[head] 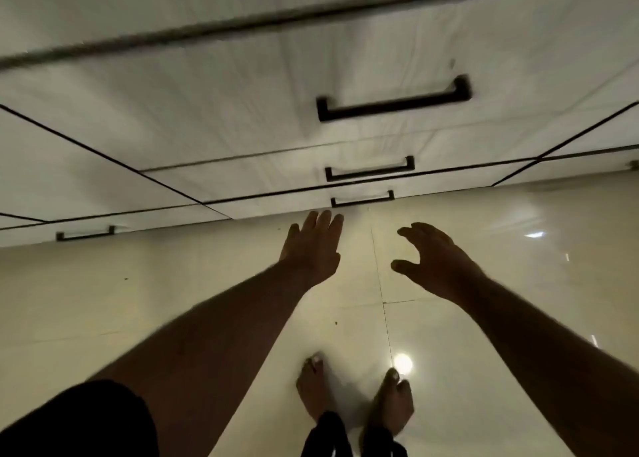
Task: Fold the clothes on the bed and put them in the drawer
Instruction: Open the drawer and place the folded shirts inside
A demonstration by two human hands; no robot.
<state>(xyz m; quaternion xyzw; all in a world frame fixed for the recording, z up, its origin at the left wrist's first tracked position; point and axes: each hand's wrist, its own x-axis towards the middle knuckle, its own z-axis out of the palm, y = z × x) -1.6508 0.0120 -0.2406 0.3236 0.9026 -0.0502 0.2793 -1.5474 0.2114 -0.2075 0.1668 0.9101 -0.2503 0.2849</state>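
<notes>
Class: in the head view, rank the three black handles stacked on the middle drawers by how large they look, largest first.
1. Top handle
2. Middle handle
3. Bottom handle

This is apparent size only: the top one is nearest the camera, so all three may really match.
</notes>
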